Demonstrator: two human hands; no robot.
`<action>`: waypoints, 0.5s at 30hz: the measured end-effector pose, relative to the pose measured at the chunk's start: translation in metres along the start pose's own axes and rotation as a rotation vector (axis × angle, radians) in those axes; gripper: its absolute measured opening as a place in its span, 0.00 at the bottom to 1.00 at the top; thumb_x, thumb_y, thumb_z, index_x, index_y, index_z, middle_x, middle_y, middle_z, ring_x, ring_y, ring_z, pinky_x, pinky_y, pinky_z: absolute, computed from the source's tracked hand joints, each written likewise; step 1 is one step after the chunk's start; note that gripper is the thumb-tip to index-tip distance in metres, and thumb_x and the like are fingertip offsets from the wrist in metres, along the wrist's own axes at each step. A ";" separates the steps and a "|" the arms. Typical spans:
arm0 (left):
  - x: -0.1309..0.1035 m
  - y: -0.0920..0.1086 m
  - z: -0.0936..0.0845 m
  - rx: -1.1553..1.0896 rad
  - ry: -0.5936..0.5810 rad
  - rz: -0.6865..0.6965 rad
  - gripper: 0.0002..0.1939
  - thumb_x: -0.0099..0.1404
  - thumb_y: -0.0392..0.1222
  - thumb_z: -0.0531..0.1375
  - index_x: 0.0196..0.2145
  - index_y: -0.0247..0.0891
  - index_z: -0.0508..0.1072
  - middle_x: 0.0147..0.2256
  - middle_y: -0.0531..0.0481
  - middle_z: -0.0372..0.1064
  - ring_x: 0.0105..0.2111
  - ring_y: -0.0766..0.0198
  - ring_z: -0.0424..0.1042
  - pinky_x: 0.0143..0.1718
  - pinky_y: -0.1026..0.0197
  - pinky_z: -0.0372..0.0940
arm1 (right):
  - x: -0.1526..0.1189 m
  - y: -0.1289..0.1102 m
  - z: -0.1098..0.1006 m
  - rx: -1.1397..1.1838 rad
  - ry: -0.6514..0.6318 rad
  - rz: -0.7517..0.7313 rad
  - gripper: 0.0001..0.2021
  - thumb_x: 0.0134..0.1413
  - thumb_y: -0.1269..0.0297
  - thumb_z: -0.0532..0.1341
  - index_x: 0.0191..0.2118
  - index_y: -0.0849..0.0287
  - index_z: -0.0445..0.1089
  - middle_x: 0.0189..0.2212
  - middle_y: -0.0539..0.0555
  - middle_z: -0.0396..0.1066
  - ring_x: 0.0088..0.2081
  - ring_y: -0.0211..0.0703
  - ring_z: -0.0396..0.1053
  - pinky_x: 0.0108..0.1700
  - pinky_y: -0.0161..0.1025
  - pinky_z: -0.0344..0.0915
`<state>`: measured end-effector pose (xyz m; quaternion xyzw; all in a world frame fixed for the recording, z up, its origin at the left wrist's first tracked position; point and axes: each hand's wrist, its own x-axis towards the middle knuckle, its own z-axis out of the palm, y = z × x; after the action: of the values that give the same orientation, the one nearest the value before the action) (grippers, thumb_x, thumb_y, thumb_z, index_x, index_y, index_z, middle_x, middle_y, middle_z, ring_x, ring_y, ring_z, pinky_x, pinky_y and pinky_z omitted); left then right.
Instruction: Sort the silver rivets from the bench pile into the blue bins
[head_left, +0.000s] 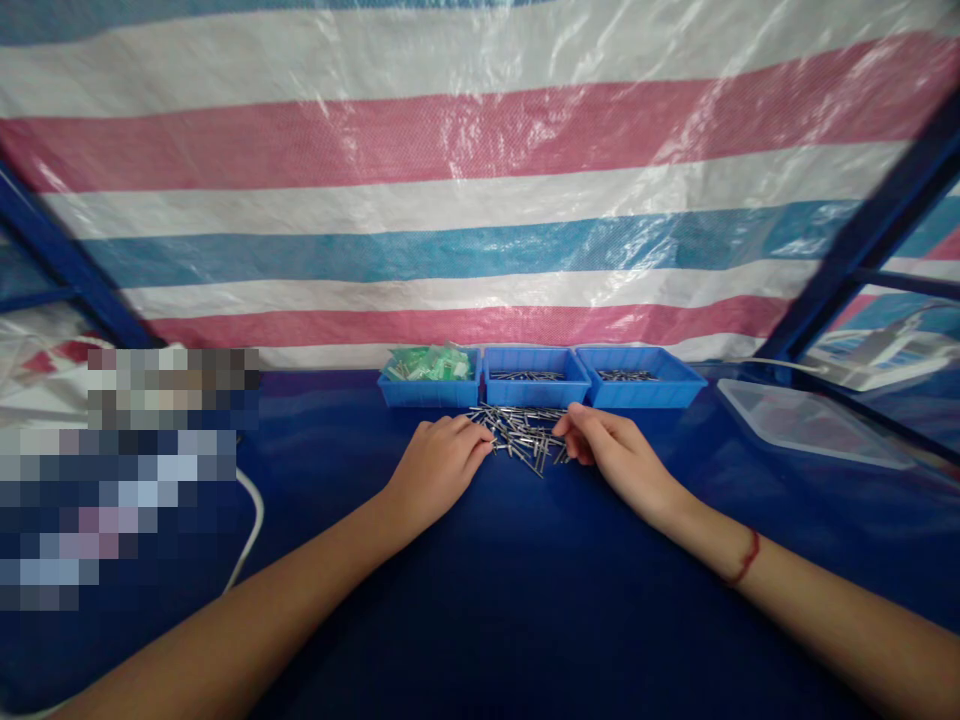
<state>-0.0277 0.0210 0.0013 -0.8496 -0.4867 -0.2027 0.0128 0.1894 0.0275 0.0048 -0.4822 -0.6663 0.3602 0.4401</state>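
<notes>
Sheeting (465, 145) with red, white and blue stripes hangs like a wall behind a dark blue table (540, 610). It is shiny and full of wrinkles. A pile of thin metal pins (521, 430) lies on the table, and I call that pile the middle of the clock. A dark blue post (874, 235) leans at 2 o'clock, and a matching post (71, 255) leans at 10 o'clock. A clear, flat plastic piece (817, 425) lies far off at 3 o'clock. A white cord (256, 510) bends on the table between 8 and 9 o'clock. Past it, big blurry squares hide what is there.

Three blue boxes stand in a row just behind the pile. The left box (429, 396), at 10 o'clock, is heaped with green packets (431, 362). The middle box (537, 394), at 12 o'clock, has metal pins in it. The right box (651, 395), at 2 o'clock, has some too.

The left hand (444, 458) is at 9 o'clock, touching the pile's edge. Its fingers bend, thumb and finger close together. The right hand (616, 448) is at 3 o'clock, its fingers curled in by the pins. I cannot tell if either hand grips a pin.
</notes>
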 end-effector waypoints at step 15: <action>-0.006 0.024 -0.006 -0.293 0.242 0.062 0.05 0.65 0.40 0.56 0.38 0.41 0.71 0.34 0.52 0.72 0.35 0.64 0.70 0.39 0.61 0.61 | -0.016 -0.009 0.006 -0.427 -0.237 -0.455 0.09 0.57 0.61 0.56 0.40 0.57 0.70 0.29 0.52 0.71 0.30 0.40 0.68 0.34 0.37 0.64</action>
<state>-0.0121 0.0021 0.0095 -0.8265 -0.4203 -0.3715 -0.0465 0.1836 0.0091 0.0068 -0.3570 -0.8640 0.1586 0.3177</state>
